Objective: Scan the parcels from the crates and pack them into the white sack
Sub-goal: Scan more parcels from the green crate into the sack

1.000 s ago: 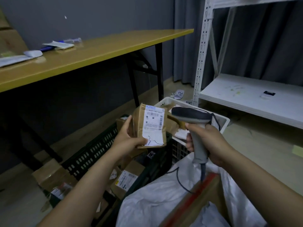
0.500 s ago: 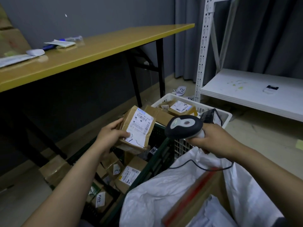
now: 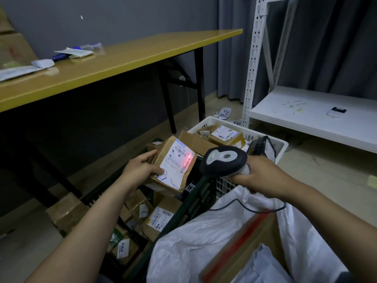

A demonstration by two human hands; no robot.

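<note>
The left hand [image 3: 140,170] grips a brown cardboard parcel [image 3: 179,181] by its left edge. The thumb lies across the lower corner of the white shipping label [image 3: 173,168] and the fingers wrap behind. The parcel is held tilted, label facing up.

The right hand [image 3: 259,176] is closed around the handle of a dark handheld scanner [image 3: 223,160]. The scanner head sits just right of the parcel and is aimed at it. A red scan line [image 3: 186,161] falls across the barcode at the label's upper right. The scanner's black cable [image 3: 244,209] loops down below the right wrist.

Directly beneath the left hand stands a dark green lattice crate [image 3: 102,184]. It holds several more labelled cardboard parcels [image 3: 159,217]. Beyond the right hand sits a white crate [image 3: 263,134], touching the green one and also holding labelled parcels [image 3: 224,132].

Below the right forearm is the white sack [image 3: 193,242], mouth open. Inside it lie a cardboard box with a red tape strip [image 3: 244,248] and a pale plastic mailer [image 3: 263,266].

Left of the left forearm, outside the green crate, further brown boxes [image 3: 65,211] rest on the floor.

Above and behind the left hand runs a yellow table [image 3: 132,58] with papers and a pen at its far left. Behind the right hand stands a white metal shelf unit [image 3: 316,113]. Numbered paper scraps [image 3: 225,112] lie on the floor at its foot.
</note>
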